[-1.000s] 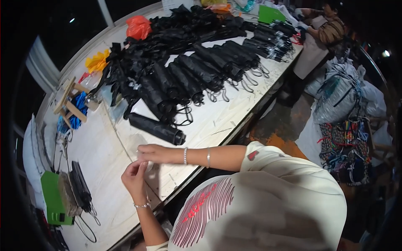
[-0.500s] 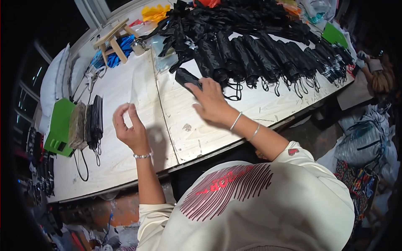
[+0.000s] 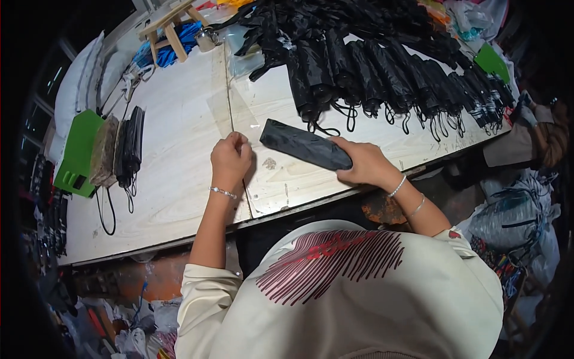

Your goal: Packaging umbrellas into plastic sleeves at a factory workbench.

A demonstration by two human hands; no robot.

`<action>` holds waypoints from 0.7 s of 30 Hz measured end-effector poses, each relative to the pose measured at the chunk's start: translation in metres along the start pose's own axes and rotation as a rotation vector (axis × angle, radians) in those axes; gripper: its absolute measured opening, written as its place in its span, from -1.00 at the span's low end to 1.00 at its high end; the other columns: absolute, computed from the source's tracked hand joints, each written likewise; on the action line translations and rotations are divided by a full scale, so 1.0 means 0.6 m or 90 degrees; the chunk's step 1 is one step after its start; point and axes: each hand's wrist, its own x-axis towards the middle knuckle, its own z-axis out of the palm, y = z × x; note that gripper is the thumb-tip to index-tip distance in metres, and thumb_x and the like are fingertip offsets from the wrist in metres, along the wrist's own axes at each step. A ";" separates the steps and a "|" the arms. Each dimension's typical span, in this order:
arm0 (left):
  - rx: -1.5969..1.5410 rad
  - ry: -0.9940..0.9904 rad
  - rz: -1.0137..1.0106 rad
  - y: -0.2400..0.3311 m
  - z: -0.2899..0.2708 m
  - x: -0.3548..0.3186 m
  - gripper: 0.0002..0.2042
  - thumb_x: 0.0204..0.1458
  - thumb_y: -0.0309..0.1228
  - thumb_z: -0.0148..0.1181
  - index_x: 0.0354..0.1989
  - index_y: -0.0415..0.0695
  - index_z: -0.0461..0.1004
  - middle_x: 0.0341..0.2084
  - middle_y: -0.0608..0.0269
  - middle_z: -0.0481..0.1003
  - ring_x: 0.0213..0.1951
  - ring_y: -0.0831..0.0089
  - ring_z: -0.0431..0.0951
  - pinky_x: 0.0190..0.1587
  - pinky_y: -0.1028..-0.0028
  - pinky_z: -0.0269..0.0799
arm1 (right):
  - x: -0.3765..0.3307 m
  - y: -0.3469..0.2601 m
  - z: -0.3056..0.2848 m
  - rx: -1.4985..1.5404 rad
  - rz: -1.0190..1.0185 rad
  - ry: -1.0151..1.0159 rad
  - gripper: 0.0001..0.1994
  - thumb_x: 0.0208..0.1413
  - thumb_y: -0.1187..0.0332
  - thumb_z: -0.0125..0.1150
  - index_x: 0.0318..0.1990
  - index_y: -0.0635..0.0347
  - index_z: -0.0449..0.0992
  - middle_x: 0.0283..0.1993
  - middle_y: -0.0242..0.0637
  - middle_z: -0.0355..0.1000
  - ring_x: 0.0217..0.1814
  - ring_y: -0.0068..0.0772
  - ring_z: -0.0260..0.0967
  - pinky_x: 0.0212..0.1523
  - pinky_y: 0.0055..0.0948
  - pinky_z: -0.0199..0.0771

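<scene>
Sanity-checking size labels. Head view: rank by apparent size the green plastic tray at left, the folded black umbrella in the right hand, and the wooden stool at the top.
1. folded black umbrella
2. green plastic tray, close to the umbrella, so unsure
3. wooden stool, smallest-looking, but farther from the camera

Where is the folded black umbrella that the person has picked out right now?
The folded black umbrella lies near the table's front edge, right of centre, held at one end by the right hand, just below the row of umbrellas.
</scene>
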 end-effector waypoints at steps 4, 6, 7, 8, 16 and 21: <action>-0.078 0.005 -0.064 -0.007 -0.005 0.014 -0.91 -0.16 -0.50 0.15 -0.47 -0.24 0.50 -0.59 0.09 0.51 -0.58 0.20 0.43 -0.43 0.37 0.37 | -0.002 0.028 0.008 0.279 -0.054 -0.028 -0.38 -0.21 0.36 0.25 0.15 0.09 0.36 -0.26 -0.14 0.51 -0.36 -0.17 0.41 -0.28 -0.39 0.37; -0.115 0.003 -0.102 -0.010 -0.010 0.015 -0.91 -0.15 -0.52 0.15 -0.46 -0.25 0.52 -0.60 0.08 0.51 -0.62 0.23 0.42 -0.46 0.37 0.36 | -0.001 0.034 0.016 0.536 -0.113 -0.045 -0.42 -0.22 0.37 0.24 0.11 0.09 0.39 -0.33 -0.17 0.53 -0.41 -0.19 0.42 -0.29 -0.42 0.36; -0.114 0.005 -0.106 -0.010 -0.010 0.011 -0.91 -0.15 -0.52 0.15 -0.46 -0.25 0.52 -0.60 0.08 0.51 -0.62 0.23 0.42 -0.46 0.37 0.36 | 0.000 0.030 0.019 0.536 -0.114 -0.049 -0.42 -0.22 0.37 0.24 0.11 0.09 0.39 -0.33 -0.17 0.53 -0.41 -0.19 0.42 -0.29 -0.42 0.36; -0.078 0.013 -0.051 -0.008 -0.009 0.007 -0.92 -0.14 -0.53 0.15 -0.46 -0.26 0.52 -0.59 0.10 0.51 -0.61 0.27 0.42 -0.46 0.39 0.36 | 0.002 0.020 0.022 0.529 -0.144 -0.044 -0.42 -0.22 0.36 0.24 0.11 0.07 0.39 -0.34 -0.19 0.53 -0.43 -0.20 0.40 -0.31 -0.42 0.35; -0.380 -0.032 -0.218 -0.004 -0.004 -0.010 -0.92 -0.03 -0.59 0.17 -0.39 -0.33 0.57 -0.57 0.23 0.53 -0.56 0.51 0.42 -0.45 0.52 0.35 | -0.005 -0.025 0.015 0.252 -0.103 -0.049 -0.39 -0.19 0.34 0.17 0.16 0.04 0.30 -0.36 -0.14 0.54 -0.47 -0.09 0.42 -0.33 -0.35 0.38; -0.408 -0.035 -0.196 0.000 -0.017 -0.003 -0.90 0.02 -0.61 0.17 -0.34 -0.35 0.59 -0.57 0.27 0.53 -0.51 0.57 0.40 -0.44 0.60 0.32 | -0.005 -0.015 0.015 0.114 -0.119 -0.016 -0.31 -0.24 0.37 0.23 0.21 -0.05 0.27 -0.34 -0.18 0.54 -0.47 -0.14 0.42 -0.37 -0.37 0.34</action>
